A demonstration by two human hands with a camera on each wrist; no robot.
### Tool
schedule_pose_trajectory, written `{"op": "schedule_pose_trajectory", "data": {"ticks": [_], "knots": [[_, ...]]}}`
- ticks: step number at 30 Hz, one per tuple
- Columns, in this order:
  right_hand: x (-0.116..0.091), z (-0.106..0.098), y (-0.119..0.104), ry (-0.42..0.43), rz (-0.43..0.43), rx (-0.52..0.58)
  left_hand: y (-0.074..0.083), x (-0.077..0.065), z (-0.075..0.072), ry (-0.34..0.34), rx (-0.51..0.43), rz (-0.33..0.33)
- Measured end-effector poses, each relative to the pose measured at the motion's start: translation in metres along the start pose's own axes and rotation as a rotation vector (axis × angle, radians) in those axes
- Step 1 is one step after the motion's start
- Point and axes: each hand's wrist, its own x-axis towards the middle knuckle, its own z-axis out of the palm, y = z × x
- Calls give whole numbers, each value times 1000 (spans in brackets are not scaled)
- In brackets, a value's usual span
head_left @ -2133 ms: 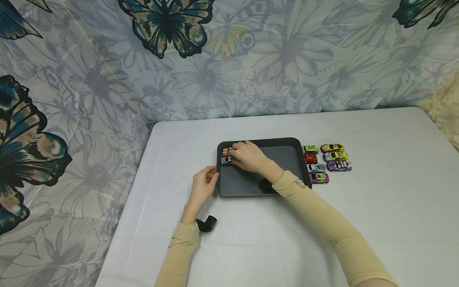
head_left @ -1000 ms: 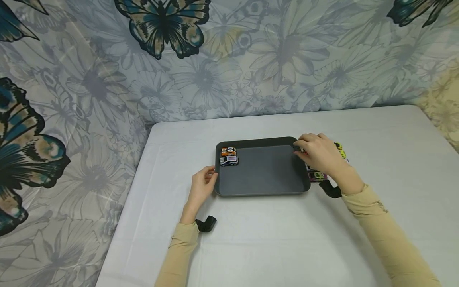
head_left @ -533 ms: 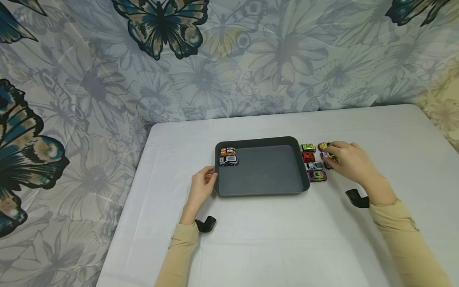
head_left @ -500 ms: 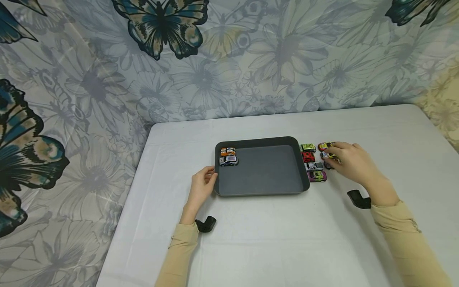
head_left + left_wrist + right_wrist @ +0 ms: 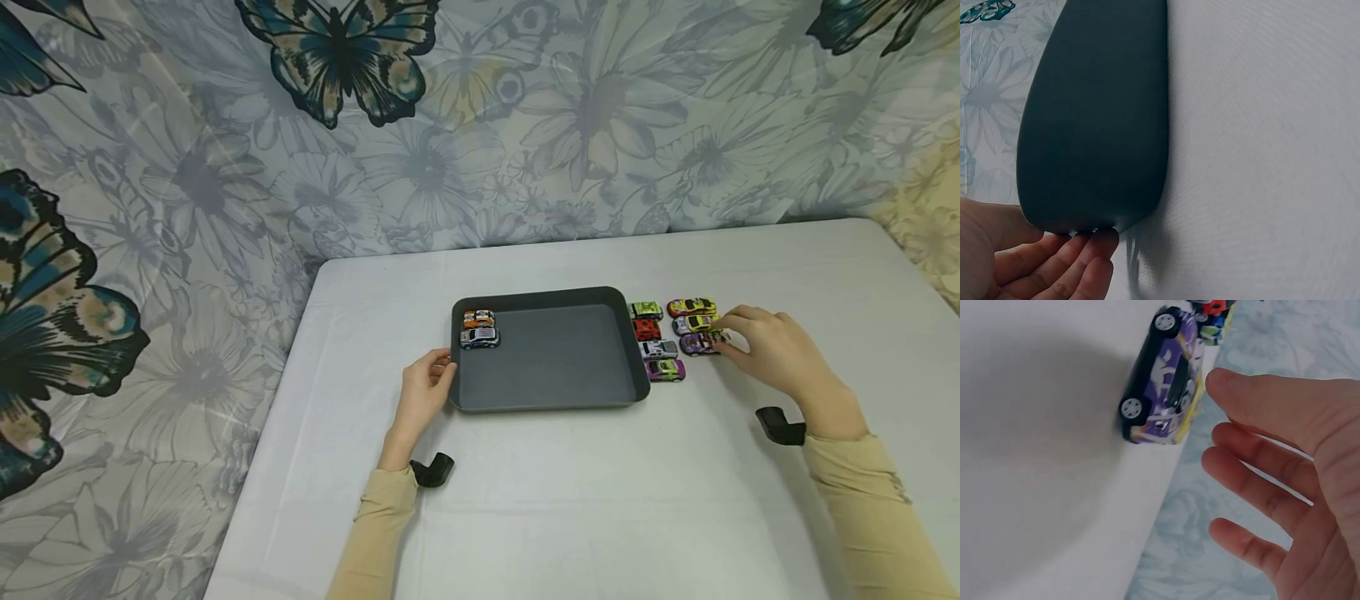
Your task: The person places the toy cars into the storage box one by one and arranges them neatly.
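Note:
My left hand [image 5: 425, 383] is at the left end of the dark grey tray [image 5: 551, 400]. In the left wrist view its loosely bent fingertips [image 5: 1105, 240] rest against the tray's outer wall. An orange toy car [image 5: 478, 318] and a silver toy car [image 5: 480, 337] stand side by side in the tray's left part. At the far right, my right hand [image 5: 780, 354] has its fingertips at the rear ends of a yellow toy car [image 5: 693, 324] and a purple toy car [image 5: 697, 343]. The right wrist view shows thumb and fingers spread, nothing between them, beside the purple car.
Along the tray's right wall stand a green toy car [image 5: 646, 310], a red one [image 5: 647, 330], a silver-white one [image 5: 659, 349] and a purple-green one [image 5: 665, 370]. A yellow-red toy car [image 5: 692, 307] heads the other column. A white cloth covers the table [image 5: 555, 500]; patterned fabric hangs behind.
My right hand has left the silver car in the tray, passed over the cars by the tray's right wall, and moved right to the yellow and purple cars. My left hand stays put.

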Motion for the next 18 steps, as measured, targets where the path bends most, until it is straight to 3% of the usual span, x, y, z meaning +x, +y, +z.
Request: {"op": "schedule_pose_trajectory", "data": {"ticks": [18], "knots": [[-4, 9, 14, -69, 48, 48, 0, 0, 1, 1, 21, -13]]}}
